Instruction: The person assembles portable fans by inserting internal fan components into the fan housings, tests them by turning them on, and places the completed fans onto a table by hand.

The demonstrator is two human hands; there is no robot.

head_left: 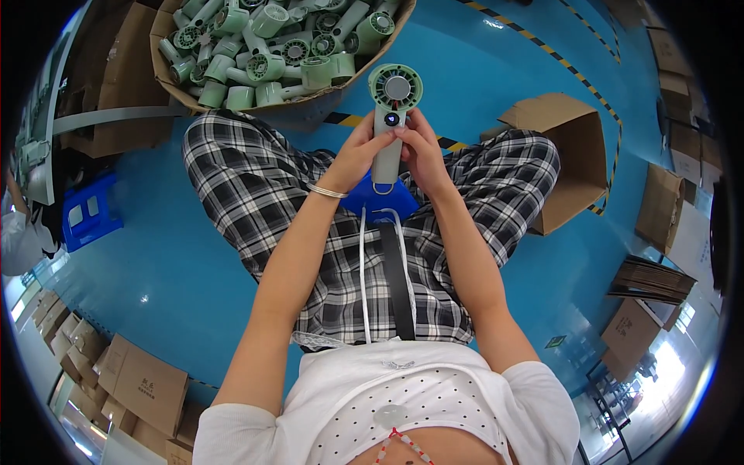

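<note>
A pale green handheld fan (387, 159) stands upright between my hands, its round, slotted head pointing away from me. Its front seems uncovered, with a silver hub in the middle and a small lit display on the neck. My left hand (359, 157) wraps the handle from the left, thumb near the display. From the other side my right hand (425, 151) grips it too, thumb pressed just under the display. A loop hangs at the handle's lower end. Beyond my left knee, a large cardboard box (159, 58) is heaped with similar green fans (266, 67).
An open cardboard box (573, 167) lies beside my right knee. I sit on a blue stool (372, 203). Another blue stool (91, 211) stands at the left, near a person in light clothing (19, 236). Black-and-yellow tape marks the blue floor, and cardboard cartons (143, 384) line both sides.
</note>
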